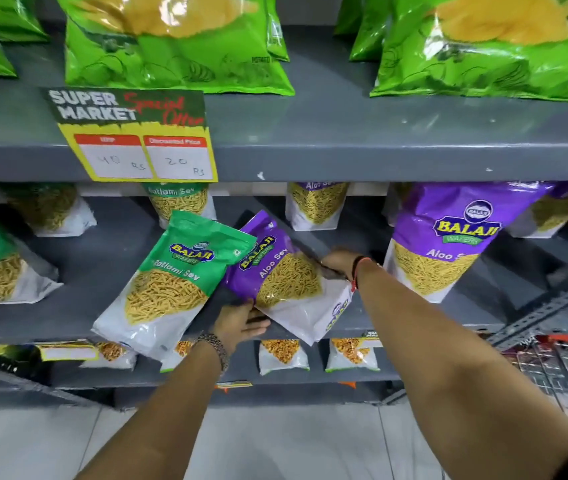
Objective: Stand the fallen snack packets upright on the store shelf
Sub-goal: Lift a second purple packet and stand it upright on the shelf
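Both hands [241,320] [338,263] around tilted purple packet [286,271].

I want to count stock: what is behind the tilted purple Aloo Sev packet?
Behind the purple Aloo Sev packet an upright Aloo Sev packet stands at the back; the shelf directly under it is covered.

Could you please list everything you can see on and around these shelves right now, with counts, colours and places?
Large glossy green chip bags: at least four, top shelf.
Yellow and dark offer sign: one, top shelf edge, left.
Tilted green Ratlami Sev packet: one, middle shelf front.
Tilted purple Aloo Sev packet: one, beside it, between both hands.
Upright purple Aloo Sev packet: one, middle shelf right.
Other sev packets: several, white-bottomed, behind and left.
Small white-bottomed packets: several, bottom shelf.
Grey metal shelving: three levels.
Wire trolley: right edge.
Left hand: at packet's lower edge.
Right hand: at its right side.
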